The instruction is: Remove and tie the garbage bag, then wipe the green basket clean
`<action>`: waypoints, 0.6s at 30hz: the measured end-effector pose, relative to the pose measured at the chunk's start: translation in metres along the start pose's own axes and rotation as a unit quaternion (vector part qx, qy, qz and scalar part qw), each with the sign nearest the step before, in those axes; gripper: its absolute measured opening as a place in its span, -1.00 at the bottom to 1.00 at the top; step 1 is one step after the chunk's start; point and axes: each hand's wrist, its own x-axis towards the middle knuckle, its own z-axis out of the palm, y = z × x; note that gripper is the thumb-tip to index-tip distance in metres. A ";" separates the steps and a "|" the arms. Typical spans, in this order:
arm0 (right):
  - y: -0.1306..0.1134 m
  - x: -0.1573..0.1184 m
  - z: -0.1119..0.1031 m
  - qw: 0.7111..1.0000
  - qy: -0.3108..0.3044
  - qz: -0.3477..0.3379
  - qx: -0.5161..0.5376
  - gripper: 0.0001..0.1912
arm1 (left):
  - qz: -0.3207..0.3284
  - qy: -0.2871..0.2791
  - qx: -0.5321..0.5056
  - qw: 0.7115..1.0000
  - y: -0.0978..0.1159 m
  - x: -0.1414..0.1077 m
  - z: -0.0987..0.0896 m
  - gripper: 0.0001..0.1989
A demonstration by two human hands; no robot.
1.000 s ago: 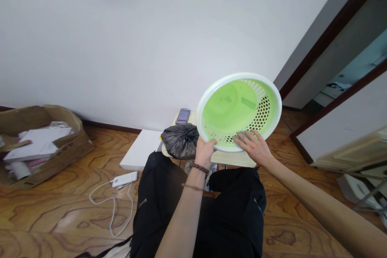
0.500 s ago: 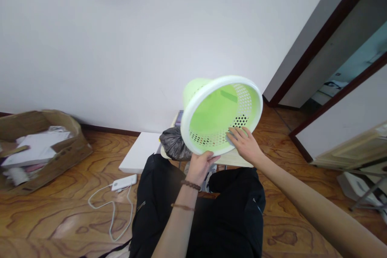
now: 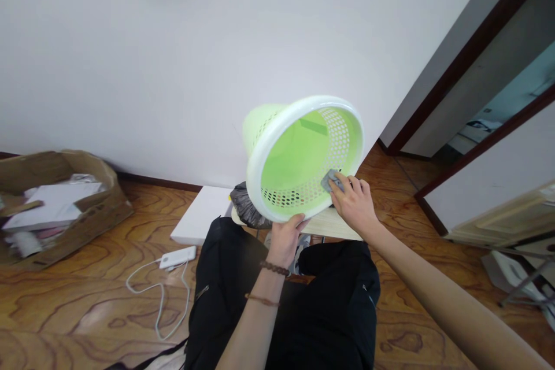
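Note:
A light green basket (image 3: 295,150) with a white rim and rows of holes is tilted, its opening facing me and to the right. My left hand (image 3: 286,235) grips the bottom of the rim, thumb on the near side. My right hand (image 3: 353,202) is closed on a small grey cloth (image 3: 332,180), which lies against the perforated inner wall at the lower right. Behind the basket, a black plastic bag (image 3: 249,206) rests on a pale stool (image 3: 332,225).
An open cardboard box (image 3: 102,208) holding papers stands on the floor at left. A flat white box (image 3: 202,215) lies left of the stool, near a white power strip (image 3: 177,257) with a looping cable. A doorway is at right.
The basket has shifted left and slightly up. My right hand's fingers, earlier spread over the inner wall near the rim, are now bunched around the grey cloth, which shows more.

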 end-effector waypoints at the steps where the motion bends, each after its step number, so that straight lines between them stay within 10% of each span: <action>1: 0.000 0.000 -0.001 1.000 0.007 0.006 0.005 -0.59 | 0.004 0.002 -0.001 1.000 -0.001 -0.001 0.001 -0.38; 18: -0.002 -0.001 -0.002 0.999 0.012 0.000 0.039 -0.66 | 0.025 -0.001 -0.048 0.999 -0.002 0.000 -0.003 -0.43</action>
